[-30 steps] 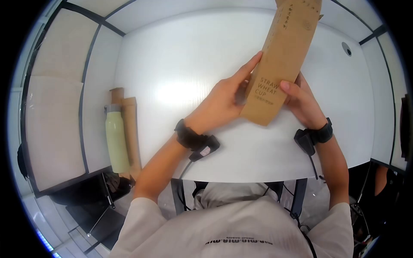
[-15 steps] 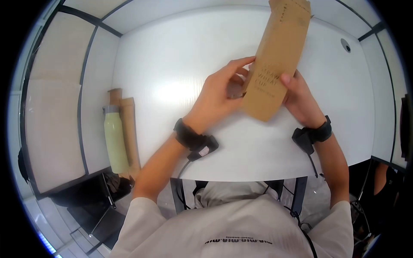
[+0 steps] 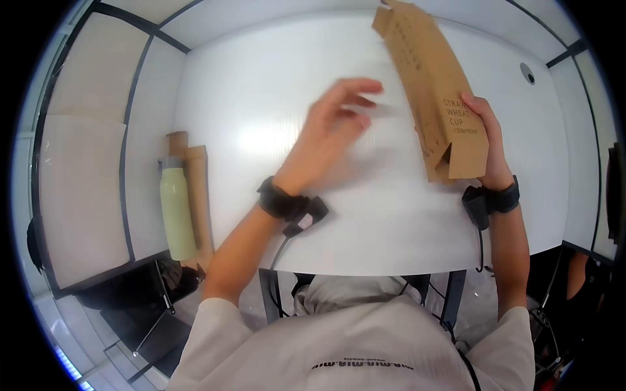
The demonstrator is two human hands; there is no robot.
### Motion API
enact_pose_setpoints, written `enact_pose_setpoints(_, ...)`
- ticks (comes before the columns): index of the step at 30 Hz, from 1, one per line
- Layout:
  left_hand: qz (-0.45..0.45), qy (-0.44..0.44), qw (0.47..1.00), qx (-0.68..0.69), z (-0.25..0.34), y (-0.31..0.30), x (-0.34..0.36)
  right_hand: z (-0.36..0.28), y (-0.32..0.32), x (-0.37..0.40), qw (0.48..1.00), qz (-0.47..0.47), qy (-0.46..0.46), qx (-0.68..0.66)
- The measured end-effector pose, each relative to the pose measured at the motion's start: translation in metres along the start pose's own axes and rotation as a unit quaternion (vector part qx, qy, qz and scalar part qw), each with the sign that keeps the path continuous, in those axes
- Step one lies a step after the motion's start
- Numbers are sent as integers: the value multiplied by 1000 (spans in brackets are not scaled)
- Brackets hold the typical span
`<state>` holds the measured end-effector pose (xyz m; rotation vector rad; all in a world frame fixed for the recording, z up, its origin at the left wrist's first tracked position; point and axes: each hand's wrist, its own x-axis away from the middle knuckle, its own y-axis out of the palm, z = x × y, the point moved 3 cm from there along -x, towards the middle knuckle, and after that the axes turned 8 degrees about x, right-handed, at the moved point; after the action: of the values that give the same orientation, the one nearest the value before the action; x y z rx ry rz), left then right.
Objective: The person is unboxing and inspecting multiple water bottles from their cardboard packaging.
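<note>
A long brown cardboard box (image 3: pixel 433 91), printed with "STRAW WHEAT CUP", is tilted over the right part of the white table. Flaps stick out at its far end, and a gap shows at its near end. My right hand (image 3: pixel 489 133) grips the box from the right side, its thumb on the printed face. To the left of the box, apart from it, my left hand (image 3: pixel 332 130) is raised over the table with fingers spread and blurred, holding nothing.
A light green bottle (image 3: pixel 176 212) with a grey cap is at the table's left edge, beside another brown cardboard box (image 3: pixel 199 195). White partitions (image 3: pixel 153 150) border the table (image 3: pixel 352 241). A round cable hole (image 3: pixel 527 73) is at the back right.
My left hand has come off the box and moved slightly left. The box has turned, its far end swinging left and its near end right, with my right hand still on it.
</note>
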<state>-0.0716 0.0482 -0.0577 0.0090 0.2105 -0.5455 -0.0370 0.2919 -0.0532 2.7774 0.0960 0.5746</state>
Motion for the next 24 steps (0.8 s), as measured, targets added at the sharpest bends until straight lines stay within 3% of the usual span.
enact_pose_setpoints(2,149,10,986,80,-2,-13,0,7,-3,2,998,22,40,50)
enact_pose_setpoints(5,298,39,947,117,-19,-38,-3,3,-13,5,979,-145,127,65)
enact_pose_setpoints(6,300,36,946,117,-19,-44,-2,5,-12,7,979,-145,130,65)
enact_pose_setpoints(8,221,-3,951,214,-15,-53,-3,10,-9,13,974,-186,99,79)
enact_pose_setpoints(11,189,-82,925,320,-9,-51,1,15,-15,13,976,-169,104,89)
enact_pose_setpoints(13,193,-84,927,312,-9,-54,-3,15,-16,8,976,-168,120,64)
enact_pose_setpoints(15,180,-109,893,397,-7,-52,2,20,-22,11,979,-157,122,37)
enact_pose_setpoints(17,161,-112,912,361,-12,-53,6,21,-24,12,980,-148,132,9)
enact_pose_setpoints(18,138,-45,973,179,-15,-55,8,23,-22,12,980,-143,140,-20)
enact_pose_setpoints(19,110,24,994,-11,-14,-54,12,24,-20,13,978,-140,149,-47)
enact_pose_setpoints(20,116,-56,972,196,-19,-56,12,21,-17,12,977,-163,130,-43)
enact_pose_setpoints(21,116,-132,903,392,-23,-57,11,20,-13,10,979,-161,116,-49)
enact_pose_setpoints(22,31,-115,862,492,-32,-59,11,20,-13,7,975,-180,118,-52)
enact_pose_setpoints(23,-82,-70,842,529,-24,-56,3,21,-12,6,971,-199,121,-56)
enact_pose_setpoints(24,-57,-67,889,449,-24,-54,8,21,-10,6,972,-195,114,-59)
